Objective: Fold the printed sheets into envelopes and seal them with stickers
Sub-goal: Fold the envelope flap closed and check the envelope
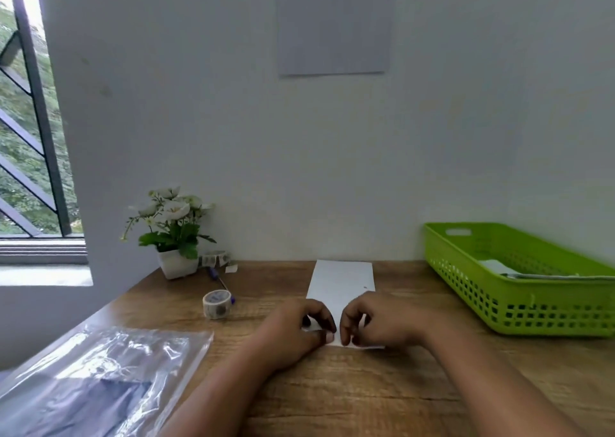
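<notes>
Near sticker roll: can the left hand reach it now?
Probably yes: the near sticker roll stands left of the left hand, bare desk between; that hand must first release the sheet.

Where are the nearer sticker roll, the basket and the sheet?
nearer sticker roll (217, 303): head view, its side wall.
basket (532, 307): head view, its front wall.
sheet (342, 280): head view, its bare far half.
</notes>
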`<control>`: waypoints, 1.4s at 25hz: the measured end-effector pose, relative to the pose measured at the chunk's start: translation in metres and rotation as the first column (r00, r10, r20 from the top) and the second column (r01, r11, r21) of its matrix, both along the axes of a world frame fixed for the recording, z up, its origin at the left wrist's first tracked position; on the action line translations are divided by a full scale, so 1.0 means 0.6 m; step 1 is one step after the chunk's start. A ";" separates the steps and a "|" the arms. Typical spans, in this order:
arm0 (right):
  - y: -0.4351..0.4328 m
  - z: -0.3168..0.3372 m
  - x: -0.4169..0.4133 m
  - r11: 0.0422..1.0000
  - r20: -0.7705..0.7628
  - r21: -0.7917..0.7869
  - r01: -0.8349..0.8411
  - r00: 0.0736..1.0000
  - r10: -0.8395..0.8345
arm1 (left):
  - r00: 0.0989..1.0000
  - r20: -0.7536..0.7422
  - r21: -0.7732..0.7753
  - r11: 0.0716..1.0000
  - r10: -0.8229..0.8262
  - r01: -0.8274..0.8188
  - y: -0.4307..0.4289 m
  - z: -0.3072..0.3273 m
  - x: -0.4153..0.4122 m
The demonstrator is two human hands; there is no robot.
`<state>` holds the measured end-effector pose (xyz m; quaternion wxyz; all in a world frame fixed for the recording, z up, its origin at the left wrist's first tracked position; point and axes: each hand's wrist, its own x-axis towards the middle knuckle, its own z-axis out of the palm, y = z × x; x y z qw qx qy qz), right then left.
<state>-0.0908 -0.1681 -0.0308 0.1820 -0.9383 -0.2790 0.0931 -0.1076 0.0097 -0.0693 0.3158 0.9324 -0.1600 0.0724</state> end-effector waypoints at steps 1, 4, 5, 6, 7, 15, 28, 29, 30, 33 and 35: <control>-0.002 0.002 -0.001 1.000 0.006 -0.024 0.006 1.000 -0.006 | 1.000 -0.007 0.005 1.000 0.024 -0.024 0.001 0.000 0.003; 0.000 -0.002 0.000 1.000 0.027 -0.009 0.026 0.999 -0.026 | 0.995 -0.045 0.011 0.996 0.086 -0.086 0.003 -0.001 0.006; 0.002 -0.008 0.001 0.999 0.047 0.037 0.027 0.998 -0.029 | 0.994 -0.052 0.017 0.996 0.092 -0.091 0.003 -0.001 0.007; 0.006 -0.016 0.001 0.996 0.071 0.084 0.025 0.997 -0.031 | 0.994 -0.060 0.026 0.996 0.092 -0.091 0.003 0.000 0.005; 0.010 -0.023 0.000 0.993 0.092 0.119 0.023 0.995 -0.034 | 0.993 -0.081 0.042 0.995 0.091 -0.088 0.001 0.001 0.002; -0.015 -0.018 -0.005 0.973 -0.071 0.189 0.134 0.990 -0.122 | 0.968 -0.189 0.515 0.856 0.167 -0.047 -0.020 -0.002 0.002; 0.002 -0.052 0.002 0.925 0.094 -0.317 0.208 0.978 -0.187 | 0.956 -0.196 0.540 0.838 0.220 -0.082 -0.026 0.001 -0.001; -0.006 -0.048 0.003 0.920 0.066 -0.325 0.219 0.976 -0.209 | 0.954 -0.199 0.537 0.839 0.225 -0.086 -0.026 0.003 -0.003; -0.015 -0.043 0.004 0.916 0.045 -0.330 0.229 0.973 -0.227 | 0.953 -0.199 0.534 0.841 0.229 -0.090 -0.027 0.003 -0.004; -0.022 -0.036 0.001 0.907 0.142 -0.338 0.252 0.966 -0.215 | 0.954 -0.183 0.531 0.840 0.238 -0.108 -0.028 0.000 -0.006; -0.006 -0.038 -0.005 0.927 0.180 -0.302 0.222 0.968 -0.173 | 0.956 -0.173 0.529 0.841 0.238 -0.114 -0.027 -0.002 -0.005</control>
